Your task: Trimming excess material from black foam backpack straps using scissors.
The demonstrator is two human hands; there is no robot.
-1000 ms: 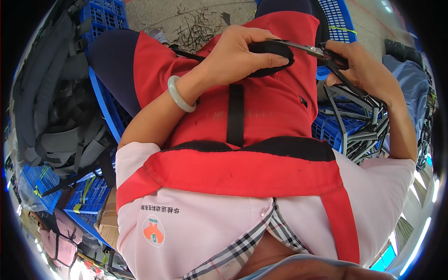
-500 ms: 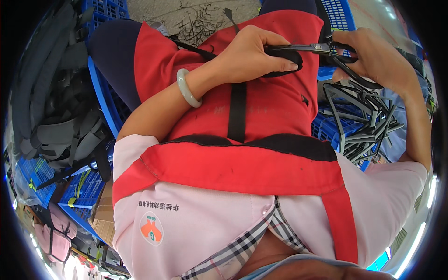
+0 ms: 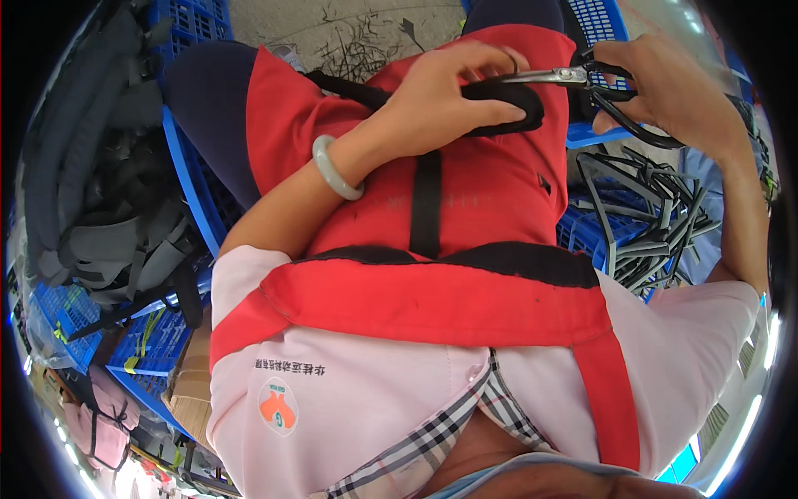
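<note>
My left hand (image 3: 453, 100), with a pale bangle on its wrist, grips a black padded strap (image 3: 525, 106) over my lap. Its thumb presses on the pad's near side, and its upper fingers are blurred. A band of black webbing (image 3: 353, 91) shows to the left of that hand. From the right, my right hand (image 3: 661, 91) holds black-handled scissors (image 3: 573, 76) by the loops. Their blades point left along the pad's far edge, and the tips are hidden by my left fingers.
A red apron (image 3: 391, 208) covers my lap. Black offcuts (image 3: 357, 50) litter the floor ahead, where a dark strip (image 3: 407, 32) shows. Grey-black straps (image 3: 108, 241) heap at left by blue crates (image 3: 150, 341). Grey-black strips (image 3: 648, 216) lie in a blue crate (image 3: 586, 229) at right.
The dark strip by my left fingers has come away from them and now shows smaller against the floor. My left fingers have lifted and spread somewhat. The scissors have shifted slightly up.
</note>
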